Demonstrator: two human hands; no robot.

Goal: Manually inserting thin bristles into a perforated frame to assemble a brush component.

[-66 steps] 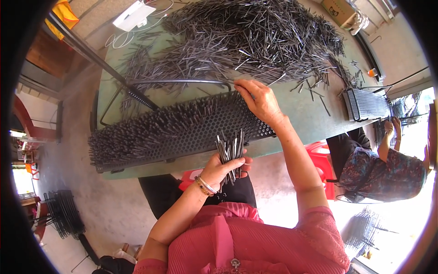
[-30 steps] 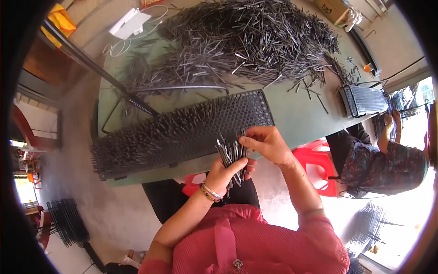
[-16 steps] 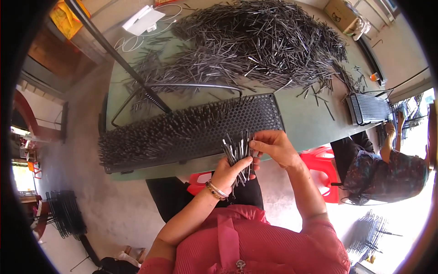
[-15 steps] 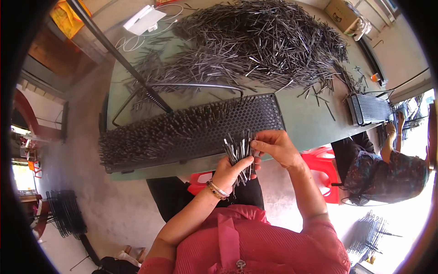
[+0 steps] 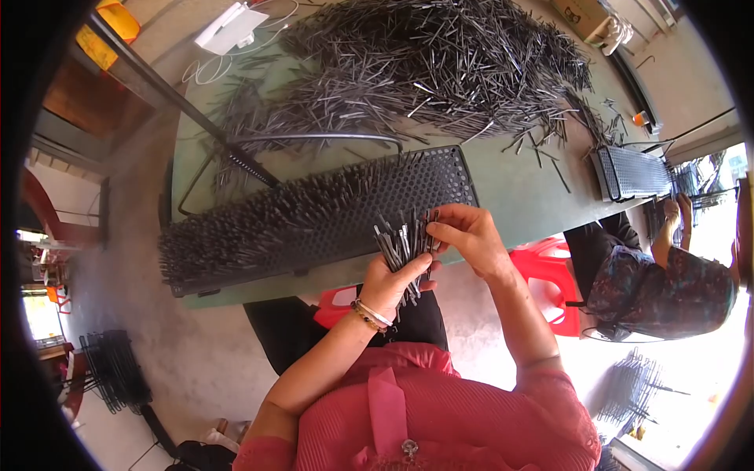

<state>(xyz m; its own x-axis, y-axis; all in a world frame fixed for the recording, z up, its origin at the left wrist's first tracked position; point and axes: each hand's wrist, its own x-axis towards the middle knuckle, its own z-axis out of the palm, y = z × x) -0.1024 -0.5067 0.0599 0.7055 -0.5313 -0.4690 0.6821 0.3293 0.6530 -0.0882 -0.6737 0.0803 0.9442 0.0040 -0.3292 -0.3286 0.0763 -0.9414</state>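
Observation:
A bundle of thin dark metal sticks (image 5: 403,243) is gripped in my left hand (image 5: 386,286), its ends fanning out above the thumb. My right hand (image 5: 470,237) meets the bundle's right side, thumb and forefinger pinched at the top of a stick there. Just beyond both hands lies a long black perforated rack (image 5: 428,177), tilted on the table. Upright sticks (image 5: 259,220) crowd its left and middle holes, while bare holes show at its right end. A heap of loose sticks (image 5: 471,71) covers the far part of the table.
The green table (image 5: 518,188) ends just before my lap. A black metal bar (image 5: 181,98) slants over the rack's left part. To the right, a co-worker's arm (image 5: 667,235) reaches toward a second rack (image 5: 632,173). A red plastic chair (image 5: 550,290) stands between us.
The whole view has shifted a little, so the table and rack sit further left and higher. My hands keep the same hold, the right fingers still pinched at the bundle's edge.

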